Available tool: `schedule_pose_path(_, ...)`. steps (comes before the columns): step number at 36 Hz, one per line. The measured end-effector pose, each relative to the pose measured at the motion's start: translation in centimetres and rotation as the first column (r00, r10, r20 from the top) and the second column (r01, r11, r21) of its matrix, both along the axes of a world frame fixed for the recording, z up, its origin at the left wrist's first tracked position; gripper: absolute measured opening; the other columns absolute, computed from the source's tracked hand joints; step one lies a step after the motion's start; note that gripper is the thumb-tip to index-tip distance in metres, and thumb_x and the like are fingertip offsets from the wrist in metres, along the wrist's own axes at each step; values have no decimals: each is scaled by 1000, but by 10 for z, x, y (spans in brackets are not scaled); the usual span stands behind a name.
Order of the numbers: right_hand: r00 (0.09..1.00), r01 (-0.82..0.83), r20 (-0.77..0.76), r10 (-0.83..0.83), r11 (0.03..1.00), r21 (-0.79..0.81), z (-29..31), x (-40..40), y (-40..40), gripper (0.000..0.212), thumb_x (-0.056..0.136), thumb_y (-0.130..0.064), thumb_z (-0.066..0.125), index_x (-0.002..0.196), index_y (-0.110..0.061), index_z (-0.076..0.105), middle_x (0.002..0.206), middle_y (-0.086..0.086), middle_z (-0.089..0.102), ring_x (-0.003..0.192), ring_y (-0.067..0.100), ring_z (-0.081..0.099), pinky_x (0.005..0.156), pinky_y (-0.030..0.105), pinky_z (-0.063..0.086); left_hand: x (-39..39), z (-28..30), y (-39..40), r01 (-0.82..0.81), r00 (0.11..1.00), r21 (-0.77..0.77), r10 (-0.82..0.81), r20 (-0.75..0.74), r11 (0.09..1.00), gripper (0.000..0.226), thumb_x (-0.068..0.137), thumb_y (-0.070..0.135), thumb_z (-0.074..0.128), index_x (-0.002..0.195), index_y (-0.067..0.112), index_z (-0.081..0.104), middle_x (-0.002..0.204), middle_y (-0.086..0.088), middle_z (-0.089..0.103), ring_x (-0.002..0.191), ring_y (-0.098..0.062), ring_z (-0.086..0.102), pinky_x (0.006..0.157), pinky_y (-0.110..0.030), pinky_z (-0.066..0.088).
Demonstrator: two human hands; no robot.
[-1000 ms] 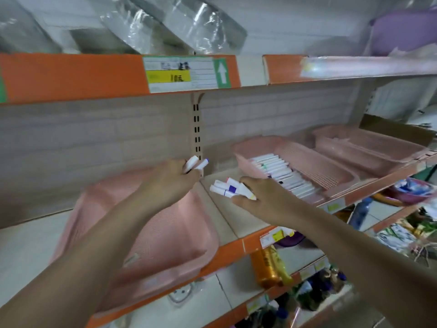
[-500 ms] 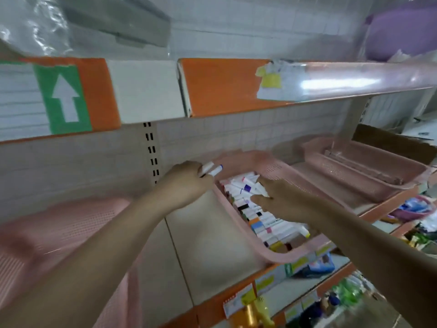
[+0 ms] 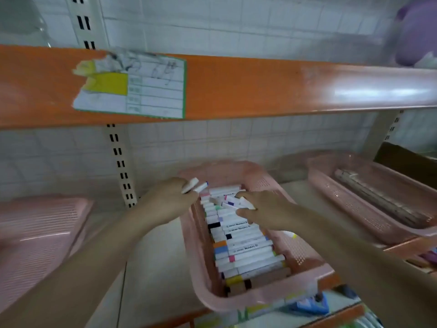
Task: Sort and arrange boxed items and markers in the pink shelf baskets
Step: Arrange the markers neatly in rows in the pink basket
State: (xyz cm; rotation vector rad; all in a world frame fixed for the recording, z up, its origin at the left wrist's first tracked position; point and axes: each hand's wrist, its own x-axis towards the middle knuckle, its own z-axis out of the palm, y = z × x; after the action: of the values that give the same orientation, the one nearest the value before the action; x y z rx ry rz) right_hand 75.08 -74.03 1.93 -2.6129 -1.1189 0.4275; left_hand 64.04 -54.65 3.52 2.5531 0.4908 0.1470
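Note:
A pink basket (image 3: 300,254) stands on the shelf in the middle, holding a row of several white markers (image 3: 246,249) with coloured caps, laid side by side. My left hand (image 3: 170,200) hovers at the basket's far left corner and grips two white markers (image 3: 194,185) that stick out past its fingers. Over the far end of the row, my right hand (image 3: 262,207) holds a few white markers (image 3: 233,201), one with a purple band, just above the ones lying in the basket.
A second pink basket (image 3: 350,204) with long pale items stands to the right. An overturned pink basket (image 3: 35,235) lies at the left. The orange shelf edge (image 3: 248,86) with a torn price label hangs above. Bare shelf board (image 3: 156,268) lies between the baskets.
The view has closed in on the middle basket. Both hands, still holding markers, have moved right from the left basket to over the marker row; the right hand has dropped lower toward it.

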Motion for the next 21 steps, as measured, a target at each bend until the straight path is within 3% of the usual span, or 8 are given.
schedule_pose_path(2, 998, -45, 36, 46, 999, -25, -1, 12, -6, 43, 100, -38, 46, 140, -23, 42, 102, 5, 70, 82, 22, 68, 88, 37, 52, 5, -10, -10, -25, 999, -90, 29, 37, 996, 36, 98, 39, 44, 74, 12, 42, 140, 22, 43, 45, 4, 48, 44, -18, 34)
schedule_pose_path(5, 993, -106, 46, 106, 994, -4, -3, 28, -13, 33, 100, -36, 48, 126, -16, 52, 104, 4, 68, 82, 14, 64, 83, 34, 51, 10, -21, -24, -80, 995, -105, 85, 46, 991, 39, 97, 41, 46, 75, 9, 45, 98, 10, 66, 49, -7, 47, 51, -24, 35)
schedule_pose_path(6, 990, -126, 59, 126, 992, -7, -6, 34, -15, 29, 100, -37, 48, 118, -16, 54, 103, 4, 67, 84, 14, 64, 81, 33, 50, 10, -24, -29, -98, 994, -101, 102, 39, 990, 38, 97, 41, 45, 74, 10, 45, 77, 6, 60, 51, -10, 46, 52, -24, 34)
schedule_pose_path(8, 983, -156, 93, 156, 988, -5, -11, 46, -17, 22, 99, -39, 49, 101, -17, 53, 96, -1, 62, 86, 17, 61, 72, 30, 45, 8, -26, -38, -141, 990, -78, 142, 17, 987, 36, 96, 40, 44, 70, 15, 41, 62, 6, 48, 53, -13, 46, 55, -25, 34)
schedule_pose_path(10, 980, -167, 112, 164, 986, 21, -17, 57, -17, 25, 97, -41, 51, 102, -17, 54, 95, -4, 56, 87, 16, 57, 69, 28, 38, 7, -28, -43, -186, 982, -72, 187, 3, 980, 34, 96, 36, 45, 69, 16, 41, 73, 12, 59, 53, -12, 48, 55, -25, 35)
schedule_pose_path(13, 978, -179, 125, 170, 981, 70, -26, 69, -16, 32, 95, -42, 54, 108, -15, 60, 95, -6, 56, 89, 14, 54, 72, 27, 40, 4, -29, -49, -252, 967, -101, 255, 16, 962, 39, 96, 37, 46, 65, 16, 37, 110, 24, 40, 49, -5, 44, 52, -24, 33)
schedule_pose_path(16, 962, -219, 181, 205, 974, 59, -34, 75, -12, 33, 94, -42, 56, 110, -14, 63, 88, -13, 48, 90, 11, 51, 82, 28, 41, 1, -29, -50, -296, 955, -104, 298, 3, 950, 43, 96, 43, 45, 65, 16, 34, 123, 8, 51, 47, -1, 40, 50, -25, 31)
schedule_pose_path(21, 934, -223, 290, 210, 975, 10, -42, 81, -3, 40, 91, -49, 56, 117, -19, 63, 119, -5, 58, 106, 15, 56, 97, 37, 42, -3, -28, -47, -311, 949, -179, 316, 3, 933, 37, 97, 42, 46, 68, 19, 47, 136, -8, 47, 31, 1, 37, 45, -20, 32)
